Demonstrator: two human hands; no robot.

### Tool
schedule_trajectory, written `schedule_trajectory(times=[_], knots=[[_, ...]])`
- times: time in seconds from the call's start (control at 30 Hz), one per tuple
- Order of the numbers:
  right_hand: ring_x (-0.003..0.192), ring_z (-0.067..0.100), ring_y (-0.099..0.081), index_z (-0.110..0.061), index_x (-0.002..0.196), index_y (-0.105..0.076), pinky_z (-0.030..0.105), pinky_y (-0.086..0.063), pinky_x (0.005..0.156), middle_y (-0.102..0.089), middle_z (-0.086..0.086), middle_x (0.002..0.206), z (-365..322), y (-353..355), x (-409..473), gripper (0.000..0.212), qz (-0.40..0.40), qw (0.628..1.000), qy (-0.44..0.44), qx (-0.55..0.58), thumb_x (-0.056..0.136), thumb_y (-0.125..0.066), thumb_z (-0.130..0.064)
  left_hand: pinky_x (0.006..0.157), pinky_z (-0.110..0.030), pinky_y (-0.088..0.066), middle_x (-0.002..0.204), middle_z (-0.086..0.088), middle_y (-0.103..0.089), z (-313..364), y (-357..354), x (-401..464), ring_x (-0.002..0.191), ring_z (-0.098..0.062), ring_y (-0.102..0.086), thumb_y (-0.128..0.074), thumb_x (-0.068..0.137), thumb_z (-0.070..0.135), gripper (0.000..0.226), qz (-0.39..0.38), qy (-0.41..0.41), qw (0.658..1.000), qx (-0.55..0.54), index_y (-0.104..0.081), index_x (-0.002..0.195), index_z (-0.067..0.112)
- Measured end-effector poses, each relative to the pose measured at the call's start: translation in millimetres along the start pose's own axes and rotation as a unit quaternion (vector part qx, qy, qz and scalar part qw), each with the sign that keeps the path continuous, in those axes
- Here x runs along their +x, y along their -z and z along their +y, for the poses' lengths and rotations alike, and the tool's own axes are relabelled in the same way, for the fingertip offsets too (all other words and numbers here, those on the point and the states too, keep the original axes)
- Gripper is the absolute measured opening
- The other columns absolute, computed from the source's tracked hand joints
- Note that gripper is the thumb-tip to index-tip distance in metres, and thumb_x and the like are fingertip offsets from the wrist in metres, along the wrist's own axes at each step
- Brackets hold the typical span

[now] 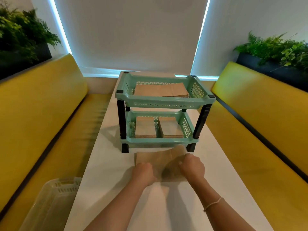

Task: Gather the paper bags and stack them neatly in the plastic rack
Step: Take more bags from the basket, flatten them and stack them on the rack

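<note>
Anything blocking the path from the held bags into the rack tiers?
Nothing visible stands between. Both hands, left and right, hold the paper bags on the table right in front of the rack. The top tier holds one stack, the lower tier two side by side; both fronts are open.

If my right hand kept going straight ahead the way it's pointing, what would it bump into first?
Probably the rack's bottom tier front edge, near its black right front foot, just beyond the paper bag the right hand grips. Depth is hard to judge.
</note>
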State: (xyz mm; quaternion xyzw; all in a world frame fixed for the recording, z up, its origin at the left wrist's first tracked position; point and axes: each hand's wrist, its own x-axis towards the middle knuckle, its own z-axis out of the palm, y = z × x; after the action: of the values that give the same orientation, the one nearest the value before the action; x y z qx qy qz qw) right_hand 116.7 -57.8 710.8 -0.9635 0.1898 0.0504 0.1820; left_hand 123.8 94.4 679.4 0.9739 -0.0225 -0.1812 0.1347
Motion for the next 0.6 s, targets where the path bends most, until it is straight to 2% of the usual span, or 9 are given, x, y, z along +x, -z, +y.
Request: schedule_trajectory(times=[0.1, 0.2, 0.3, 0.47, 0.53, 0.6], knots=[[0.083, 0.018, -0.061, -0.015, 0.102, -0.060, 0.032, -0.052, 0.088, -0.057, -0.001, 0.084, -6, 2, -10, 0.017, 0.018, 1.000, 0.021, -0.009, 0.092, -0.050, -0.024, 0.087, -0.028, -0.046, 0.122, -0.007, -0.059, -1, -3, 1, 0.109, -0.023, -0.057, -0.059, 0.089, 0.031, 0.037, 0.007, 0.004, 1.000, 0.004, -0.059, 0.122, 0.013], [0.086, 0.019, -0.062, -0.013, 0.112, -0.056, 0.029, -0.053, 0.083, -0.064, 0.005, 0.100, -10, 4, -17, 0.022, 0.038, 0.997, 0.060, 0.026, 0.092, -0.053, -0.021, 0.090, -0.030, -0.047, 0.124, -0.006, -0.059, -1, -4, 1, 0.111, -0.023, -0.056, -0.061, 0.087, 0.037, 0.043, 0.011, 0.003, 1.000, 0.000, -0.057, 0.124, 0.015], [0.094, 0.023, -0.061, -0.011, 0.119, -0.052, 0.030, -0.052, 0.077, -0.062, 0.009, 0.110, -16, 3, -15, 0.032, 0.038, 0.988, 0.092, 0.117, 0.088, -0.056, -0.010, 0.089, -0.029, -0.047, 0.123, -0.003, -0.059, -2, -6, 1, 0.112, -0.021, -0.056, -0.064, 0.085, 0.037, 0.044, 0.023, -0.003, 1.000, -0.010, -0.055, 0.124, 0.018], [0.100, 0.025, -0.057, -0.007, 0.120, -0.054, 0.033, -0.051, 0.088, -0.060, 0.012, 0.113, -9, 3, 3, 0.034, -0.107, 0.966, -0.017, 0.233, 0.086, -0.053, -0.004, 0.093, -0.029, -0.045, 0.131, -0.005, -0.054, -8, -8, -1, 0.117, -0.022, -0.053, -0.058, 0.088, 0.030, 0.045, 0.026, -0.003, 0.997, -0.070, -0.049, 0.131, 0.018], [0.100, 0.025, -0.054, -0.005, 0.122, -0.055, 0.035, -0.049, 0.090, -0.059, 0.011, 0.111, 2, 6, 4, 0.039, -0.135, 0.955, -0.039, 0.263, 0.083, -0.049, 0.000, 0.101, -0.033, -0.043, 0.139, -0.007, -0.047, -11, -7, -3, 0.124, -0.024, -0.047, -0.064, 0.084, 0.034, 0.063, 0.022, 0.016, 0.986, -0.163, -0.039, 0.139, 0.016], [0.098, 0.025, -0.054, -0.005, 0.121, -0.055, 0.035, -0.049, 0.086, -0.058, 0.008, 0.105, 13, 13, -2, 0.041, -0.147, 0.934, -0.030, 0.324, 0.082, -0.049, 0.005, 0.110, -0.040, -0.033, 0.148, -0.009, -0.032, -16, -6, -6, 0.136, -0.028, -0.031, -0.072, 0.077, 0.042, 0.094, 0.064, 0.049, 0.962, -0.262, -0.018, 0.148, 0.014]])
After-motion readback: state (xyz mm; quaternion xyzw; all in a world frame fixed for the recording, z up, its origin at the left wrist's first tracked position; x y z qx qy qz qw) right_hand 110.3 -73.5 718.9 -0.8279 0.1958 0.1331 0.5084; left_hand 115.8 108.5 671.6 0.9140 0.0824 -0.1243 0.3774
